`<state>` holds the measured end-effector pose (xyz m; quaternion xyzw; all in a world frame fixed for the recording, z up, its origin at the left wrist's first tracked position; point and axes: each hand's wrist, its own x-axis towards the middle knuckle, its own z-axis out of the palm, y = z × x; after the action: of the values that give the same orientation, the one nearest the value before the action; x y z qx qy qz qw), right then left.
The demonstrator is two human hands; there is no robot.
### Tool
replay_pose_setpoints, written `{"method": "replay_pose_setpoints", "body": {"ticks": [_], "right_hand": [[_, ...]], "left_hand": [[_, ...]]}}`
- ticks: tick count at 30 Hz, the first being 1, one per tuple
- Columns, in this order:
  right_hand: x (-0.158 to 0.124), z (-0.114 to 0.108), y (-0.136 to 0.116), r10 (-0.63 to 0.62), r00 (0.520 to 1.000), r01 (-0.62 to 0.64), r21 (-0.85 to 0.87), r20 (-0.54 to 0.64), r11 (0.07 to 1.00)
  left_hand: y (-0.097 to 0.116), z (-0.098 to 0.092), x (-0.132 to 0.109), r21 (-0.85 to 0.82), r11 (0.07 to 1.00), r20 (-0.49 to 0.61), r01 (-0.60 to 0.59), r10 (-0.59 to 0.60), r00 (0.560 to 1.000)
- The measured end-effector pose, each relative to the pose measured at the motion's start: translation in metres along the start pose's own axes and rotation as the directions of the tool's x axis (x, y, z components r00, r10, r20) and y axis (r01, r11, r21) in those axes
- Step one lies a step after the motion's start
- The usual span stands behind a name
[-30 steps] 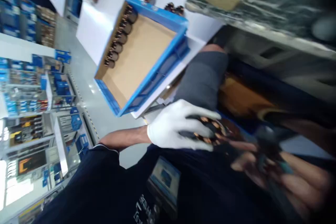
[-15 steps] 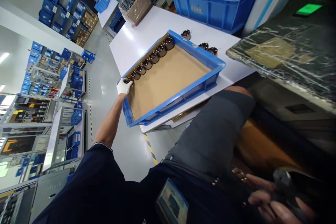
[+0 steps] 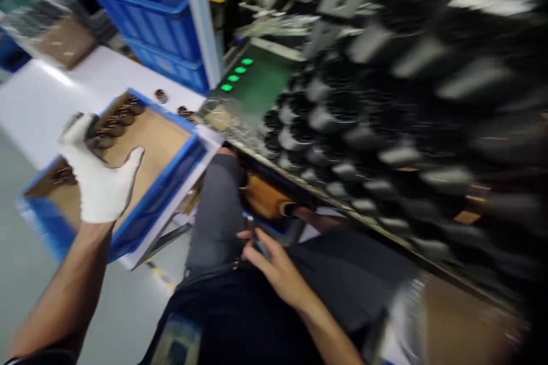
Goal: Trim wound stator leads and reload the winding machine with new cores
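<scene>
Coils (image 3: 124,118) both sides of L hand (image 3: 99,183)

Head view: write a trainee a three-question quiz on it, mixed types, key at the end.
1. Multiple choice. Which container is the white-gloved left hand nearest to?
A) the blue rectangular plastic tray
B) the tall blue plastic bin
C) the brown cardboard box

2. True or false: the right hand is empty.

3. Fill in: the number of small green lights glowing on the dark green surface is ____.

Key:
1. A
2. False; the bare right hand grips a slim grey-and-teal hand tool, too blurred to identify.
3. Four
</scene>
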<state>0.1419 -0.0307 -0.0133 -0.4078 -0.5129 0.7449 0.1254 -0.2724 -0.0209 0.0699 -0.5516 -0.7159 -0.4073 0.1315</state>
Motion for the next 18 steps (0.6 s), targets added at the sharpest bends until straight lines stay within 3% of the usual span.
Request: {"method": "replay_pose_setpoints", "body": {"ticks": [1, 2, 3, 4, 5, 6, 7, 9, 11, 14, 16, 18], "right_hand": [[-0.001, 0.002, -0.003, -0.011, 1.000, 0.011, -0.001, -0.007, 1.000], [-0.001, 0.003, -0.001, -0.020, 1.000, 0.020, -0.002, -0.021, 1.000], [-0.001, 0.003, 0.004, -0.031, 0.999, 0.031, -0.001, -0.033, 1.000], [-0.001, 0.001, 0.012, -0.038, 0.998, 0.038, -0.004, -0.050, 0.999], [-0.002, -0.001, 0.023, -0.046, 0.996, 0.046, -0.004, -0.070, 0.999], [-0.002, -0.003, 0.036, -0.052, 0.994, 0.052, -0.002, -0.093, 0.999], [-0.003, -0.006, 0.049, -0.056, 0.991, 0.056, 0.000, -0.124, 0.998], [-0.007, -0.010, 0.072, -0.053, 0.978, 0.057, 0.014, -0.201, 0.998], [-0.016, -0.011, 0.087, -0.044, 0.960, 0.058, 0.044, -0.277, 0.997], [-0.037, -0.009, 0.090, -0.027, 0.933, 0.066, 0.097, -0.359, 0.993], [-0.049, -0.008, 0.084, -0.016, 0.919, 0.069, 0.120, -0.394, 0.990], [-0.056, -0.010, 0.077, -0.008, 0.908, 0.070, 0.131, -0.419, 0.989]], "left_hand": [[0.033, 0.021, 0.009, -0.094, 0.982, -0.022, -0.166, 0.164, 0.986], [0.069, 0.041, 0.019, -0.201, 0.943, -0.073, -0.264, 0.254, 0.964], [0.108, 0.059, 0.028, -0.249, 0.909, -0.024, -0.334, 0.339, 0.940], [0.148, 0.075, 0.035, -0.330, 0.826, -0.055, -0.457, 0.466, 0.883], [0.188, 0.090, 0.041, -0.378, 0.765, -0.049, -0.521, 0.545, 0.837], [0.224, 0.104, 0.046, -0.396, 0.706, -0.109, -0.587, 0.599, 0.793], [0.257, 0.119, 0.048, -0.414, 0.693, -0.069, -0.591, 0.623, 0.779], [0.309, 0.148, 0.050, -0.494, 0.620, -0.091, -0.610, 0.661, 0.745], [0.341, 0.175, 0.053, -0.546, 0.573, -0.093, -0.611, 0.683, 0.724], [0.358, 0.198, 0.060, -0.559, 0.534, -0.073, -0.634, 0.730, 0.679], [0.355, 0.193, 0.060, -0.576, 0.513, -0.077, -0.636, 0.741, 0.667], [0.344, 0.173, 0.049, -0.653, 0.473, -0.100, -0.592, 0.721, 0.686]]}}
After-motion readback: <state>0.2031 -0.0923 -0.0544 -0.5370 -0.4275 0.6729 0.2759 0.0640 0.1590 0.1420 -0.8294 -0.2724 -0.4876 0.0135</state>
